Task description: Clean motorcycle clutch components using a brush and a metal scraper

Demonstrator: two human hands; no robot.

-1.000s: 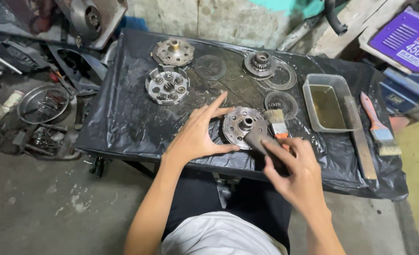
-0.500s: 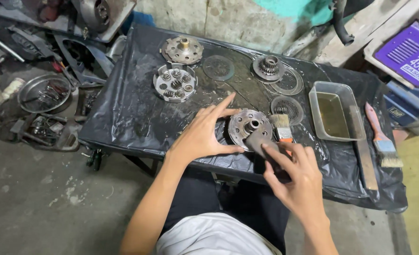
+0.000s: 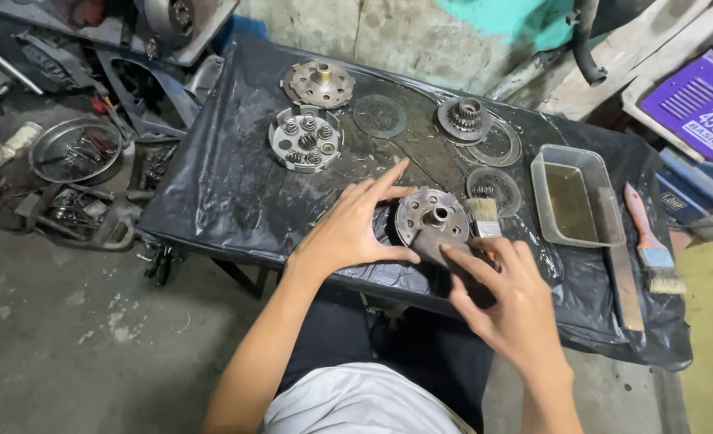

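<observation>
On the near edge of the counter (image 3: 236, 193), which is wearing a shiny black plastic sheet, a round metal hub (image 3: 431, 217) is lying flat. The left hand (image 3: 355, 227) is spreading its fingers open and touching the hub's left side with its fingertips. The right hand (image 3: 507, 296) is closing around a dark handle, pressing it against the hub's near edge. A small paintbrush (image 3: 482, 215) is lying just beside the hub on the right, and whether that handle belongs to it cannot be told. Farther right, a metal tray (image 3: 543, 210) is holding brownish liquid. A second brush with a pink handle (image 3: 649, 241) is resting at the far right. Toward the far side, a plate with springs (image 3: 305, 139) and a toothed gear piece (image 3: 465, 117) are sitting well apart from the hands.
</observation>
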